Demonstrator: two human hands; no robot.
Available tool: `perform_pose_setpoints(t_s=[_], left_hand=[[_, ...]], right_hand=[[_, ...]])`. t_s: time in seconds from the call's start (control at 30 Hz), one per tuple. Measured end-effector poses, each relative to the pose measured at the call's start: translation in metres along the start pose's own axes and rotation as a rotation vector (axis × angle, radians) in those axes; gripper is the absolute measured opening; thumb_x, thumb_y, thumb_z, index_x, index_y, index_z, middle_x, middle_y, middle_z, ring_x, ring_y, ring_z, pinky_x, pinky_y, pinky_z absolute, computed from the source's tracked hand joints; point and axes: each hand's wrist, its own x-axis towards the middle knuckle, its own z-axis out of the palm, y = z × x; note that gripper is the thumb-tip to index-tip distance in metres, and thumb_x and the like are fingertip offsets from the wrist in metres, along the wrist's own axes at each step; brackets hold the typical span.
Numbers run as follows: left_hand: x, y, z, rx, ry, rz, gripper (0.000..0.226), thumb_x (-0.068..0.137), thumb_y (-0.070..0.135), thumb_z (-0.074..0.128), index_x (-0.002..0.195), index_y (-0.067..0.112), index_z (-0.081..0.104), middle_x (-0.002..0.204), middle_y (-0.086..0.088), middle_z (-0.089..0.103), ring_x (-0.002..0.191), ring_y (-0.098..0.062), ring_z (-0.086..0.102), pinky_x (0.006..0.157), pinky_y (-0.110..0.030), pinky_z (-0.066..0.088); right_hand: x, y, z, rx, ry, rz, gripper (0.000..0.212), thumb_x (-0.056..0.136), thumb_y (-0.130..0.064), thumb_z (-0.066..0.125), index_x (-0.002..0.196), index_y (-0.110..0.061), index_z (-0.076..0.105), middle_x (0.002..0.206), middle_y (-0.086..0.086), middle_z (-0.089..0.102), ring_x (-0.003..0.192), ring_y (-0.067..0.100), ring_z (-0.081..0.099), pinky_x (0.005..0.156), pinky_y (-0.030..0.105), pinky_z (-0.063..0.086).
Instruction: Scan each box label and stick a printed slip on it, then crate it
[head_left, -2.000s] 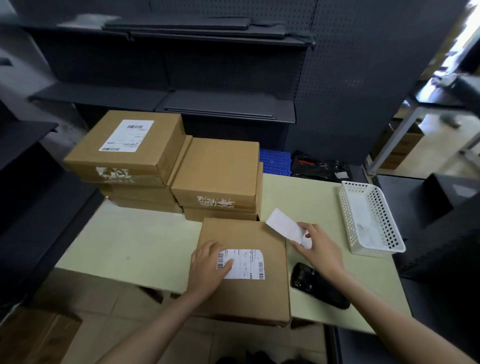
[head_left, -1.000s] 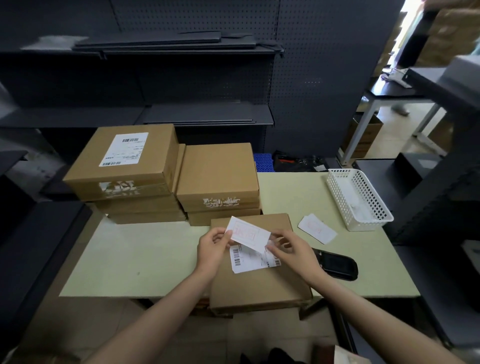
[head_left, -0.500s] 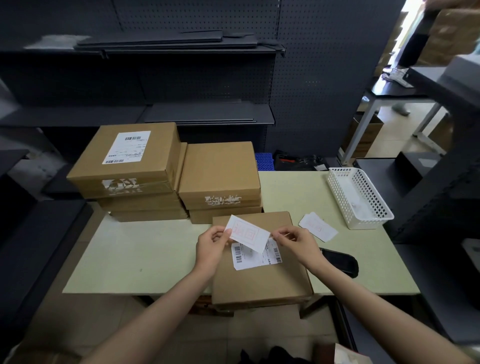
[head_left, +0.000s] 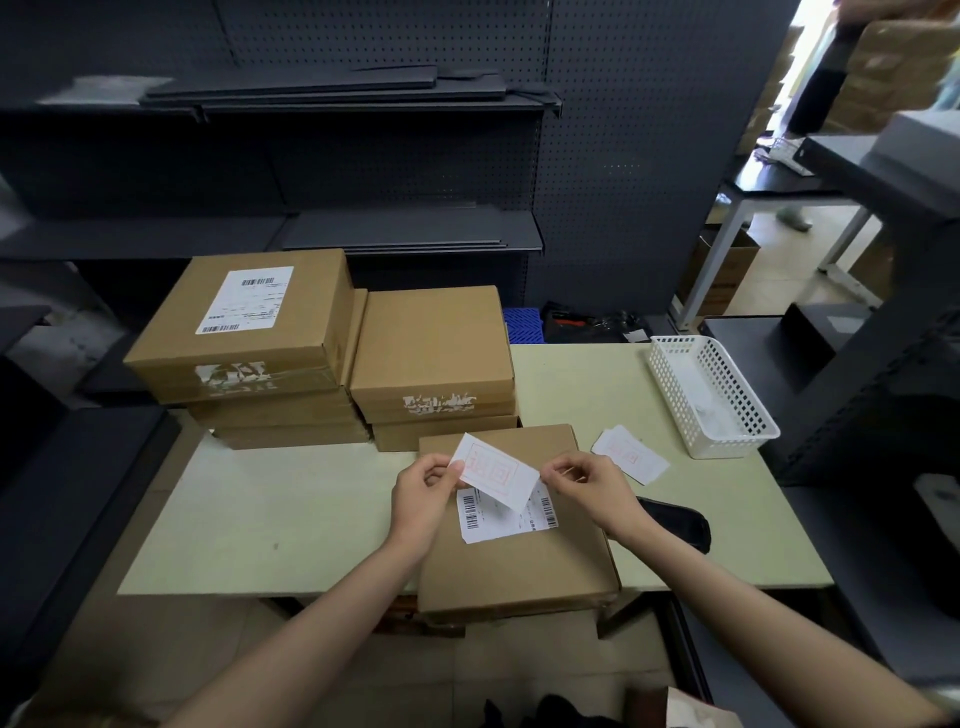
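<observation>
Boxes (head_left: 431, 343) matt brown cardboard – slip (head_left: 498, 475) thin white paper – basket (head_left: 711, 395) white perforated plastic.

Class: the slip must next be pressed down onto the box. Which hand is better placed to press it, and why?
Probably the left hand: it grips the slip edge directly over the box; the right hand only pinches the far corner, seemingly peeling.

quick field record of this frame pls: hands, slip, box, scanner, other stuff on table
left hand: pinches the slip's left edge
right hand: pinches the slip's right edge
slip: white, red print, held above the front box, not yet stuck
front box: flat on table edge, barcode label on top
scanner: black, lying on table right of the box
second slip: lying on table near the basket
basket: white, perforated, right side of table
stacked boxes: two piles behind the front box
</observation>
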Motion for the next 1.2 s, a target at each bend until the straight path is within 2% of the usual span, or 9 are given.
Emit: perform_pose_setpoints(t_s=[0.17, 0.23, 0.3, 0.4, 0.53, 0.63, 0.77, 1.03, 1.2], left_hand=[[-0.001, -0.001, 0.001, -0.002, -0.012, -0.023, 0.008, 0.091, 0.016, 0.062, 0.089, 0.011, 0.068, 0.084, -0.004, 0.072, 0.076, -0.011, 0.066, 0.077, -0.031, 0.053], [-0.001, 0.000, 0.001, 0.016, -0.007, -0.026, 0.007, 0.091, 0.016, 0.063, 0.090, 0.013, 0.068, 0.083, -0.001, 0.071, 0.080, -0.018, 0.065, 0.074, -0.027, 0.052], [-0.002, 0.004, 0.001, 0.104, 0.014, -0.016, 0.010, 0.088, 0.019, 0.066, 0.099, 0.019, 0.064, 0.086, 0.005, 0.066, 0.079, -0.015, 0.061, 0.066, -0.021, 0.046], [-0.004, 0.007, 0.002, 0.326, 0.034, 0.078, 0.039, 0.083, 0.028, 0.071, 0.116, 0.033, 0.051, 0.097, 0.011, 0.055, 0.085, -0.008, 0.053, 0.068, -0.021, 0.043], [-0.015, 0.010, 0.012, 0.511, -0.111, 0.281, 0.009, 0.086, 0.033, 0.066, 0.094, 0.029, 0.064, 0.092, 0.020, 0.053, 0.088, -0.002, 0.050, 0.071, -0.011, 0.036], [-0.022, 0.012, 0.022, 0.536, -0.178, 0.342, 0.006, 0.087, 0.036, 0.064, 0.084, 0.031, 0.066, 0.084, 0.022, 0.059, 0.085, 0.002, 0.051, 0.072, -0.011, 0.038], [-0.022, 0.011, 0.029, 0.535, -0.174, 0.316, 0.016, 0.086, 0.044, 0.063, 0.087, 0.031, 0.072, 0.087, 0.017, 0.067, 0.086, -0.001, 0.055, 0.077, -0.028, 0.047], [-0.025, 0.011, 0.028, 0.565, -0.167, 0.297, 0.013, 0.086, 0.032, 0.065, 0.092, 0.028, 0.076, 0.091, 0.012, 0.070, 0.089, -0.005, 0.056, 0.078, -0.029, 0.047], [-0.029, 0.013, 0.027, 0.547, -0.130, 0.321, 0.012, 0.084, 0.028, 0.067, 0.091, 0.025, 0.077, 0.086, 0.011, 0.069, 0.083, -0.002, 0.053, 0.072, -0.025, 0.045]], right_hand=[[0.000, 0.004, -0.001, -0.034, -0.018, 0.002, 0.016, 0.086, -0.015, 0.068, 0.073, -0.025, 0.069, 0.075, 0.001, 0.065, 0.065, 0.007, 0.047, 0.060, 0.013, 0.038], [0.000, 0.006, 0.000, -0.041, -0.032, 0.004, 0.016, 0.086, -0.016, 0.068, 0.073, -0.026, 0.070, 0.075, 0.003, 0.065, 0.064, 0.006, 0.047, 0.062, 0.016, 0.039], [0.000, 0.006, 0.001, -0.027, -0.039, 0.020, 0.016, 0.085, -0.016, 0.069, 0.073, -0.026, 0.071, 0.071, 0.002, 0.062, 0.062, 0.005, 0.047, 0.061, 0.017, 0.037], [-0.002, 0.007, 0.007, -0.011, -0.044, 0.034, 0.012, 0.086, -0.020, 0.070, 0.076, -0.026, 0.072, 0.066, 0.001, 0.057, 0.063, 0.008, 0.048, 0.060, 0.019, 0.037], [-0.007, 0.005, 0.017, -0.021, -0.045, 0.036, 0.008, 0.087, -0.024, 0.069, 0.078, -0.024, 0.071, 0.066, 0.001, 0.059, 0.064, 0.009, 0.051, 0.059, 0.020, 0.039], [-0.012, 0.001, 0.025, -0.048, -0.055, 0.001, 0.008, 0.088, -0.024, 0.068, 0.082, -0.020, 0.071, 0.066, -0.004, 0.059, 0.062, 0.006, 0.050, 0.057, 0.014, 0.038], [-0.014, -0.001, 0.028, -0.081, -0.029, -0.036, 0.008, 0.089, -0.022, 0.068, 0.081, -0.020, 0.069, 0.062, -0.012, 0.056, 0.056, -0.003, 0.048, 0.056, 0.010, 0.038], [-0.015, 0.005, 0.032, -0.116, -0.019, -0.074, 0.010, 0.088, -0.023, 0.068, 0.079, -0.027, 0.070, 0.070, -0.009, 0.065, 0.062, -0.002, 0.052, 0.061, 0.014, 0.039], [-0.016, 0.003, 0.034, -0.169, -0.015, -0.105, 0.014, 0.087, -0.024, 0.067, 0.074, -0.030, 0.066, 0.061, -0.012, 0.057, 0.059, 0.000, 0.049, 0.058, 0.016, 0.038]])
